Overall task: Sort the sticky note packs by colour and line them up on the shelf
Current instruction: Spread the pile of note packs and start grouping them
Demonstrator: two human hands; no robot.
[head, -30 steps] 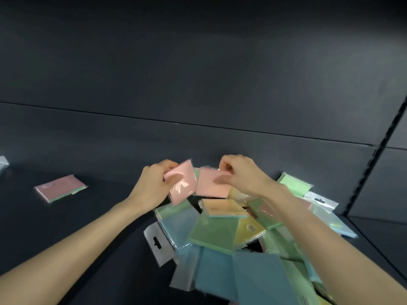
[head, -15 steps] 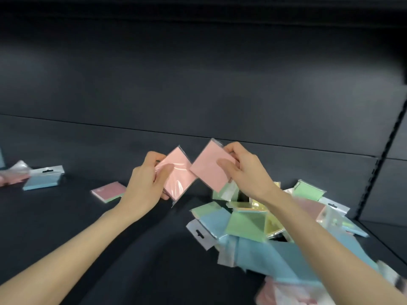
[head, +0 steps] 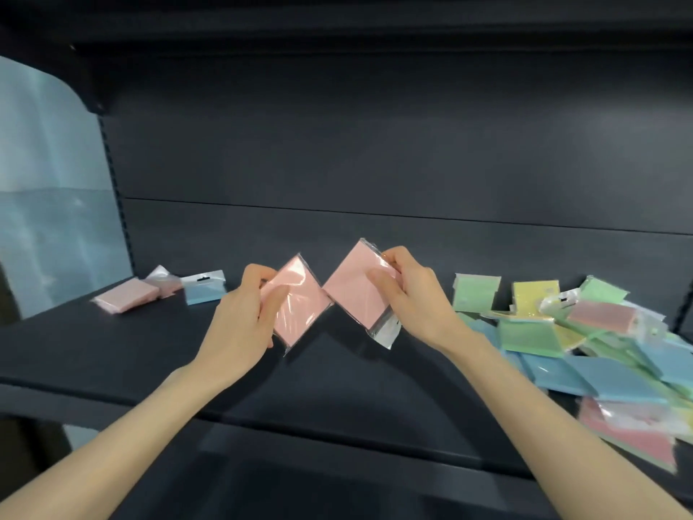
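My left hand (head: 240, 313) grips a pink sticky note pack (head: 300, 305) in clear wrap, held above the dark shelf (head: 112, 354). Beside it, my right hand (head: 408, 298) pinches a second pink pack (head: 354, 290) by its upper right corner, tilted like a diamond. The two packs nearly touch at their inner corners. At the shelf's left lie two pink packs (head: 125, 300) and an upright blue pack (head: 204, 292). A loose pile of green, yellow, blue and pink packs (head: 585, 339) covers the shelf's right end.
A translucent side panel (head: 48, 189) closes the shelf's left end. The dark back wall (head: 375, 163) rises behind. The shelf's front edge (head: 337, 418) runs below my forearms. Some packs (head: 633, 437) hang over that edge at the right.
The view has swung left, so the pile now sits further right and the left packs and side panel show. Both hands carried their pink packs leftward, away from the pile.
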